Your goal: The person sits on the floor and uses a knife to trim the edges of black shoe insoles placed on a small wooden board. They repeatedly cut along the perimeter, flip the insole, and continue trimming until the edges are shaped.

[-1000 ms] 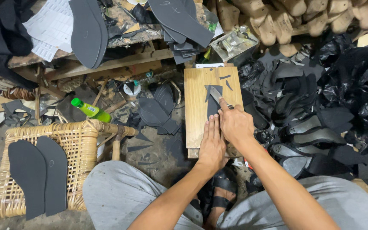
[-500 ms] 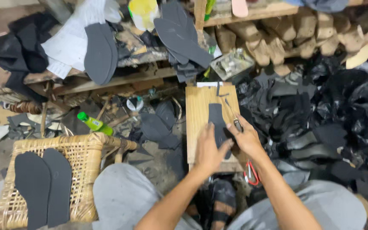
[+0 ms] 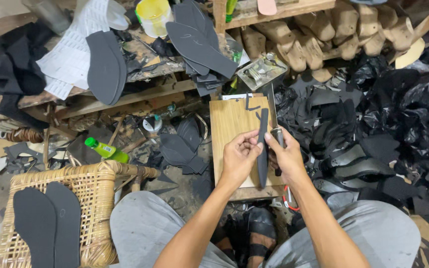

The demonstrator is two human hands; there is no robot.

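I am holding a narrow dark strip (image 3: 262, 149) upright between both hands, just above the wooden cutting board (image 3: 230, 124); my left hand (image 3: 239, 158) is pinching its left edge with fingers closed on it, and my right hand (image 3: 285, 155) is gripping a knife (image 3: 273, 116), blade pointing away from me, while its fingertips are steadying the strip's other edge; the blade is running close beside the strip and near my left fingertips, so a slip is my chief worry, likely if the strip flexes or I am pressing without the board's support; the strip is looking limp and thin, so I judge it may be buckling under the edge and giving a ragged cut; the board is sitting over my knees with a loose curl of offcut (image 3: 250, 104) at its far end, and any tilt could be sending pieces into the black scrap heap (image 3: 373, 129) on my right; the woven stool (image 3: 95, 198) with two dark insoles (image 3: 48, 226) is standing well apart on my left.
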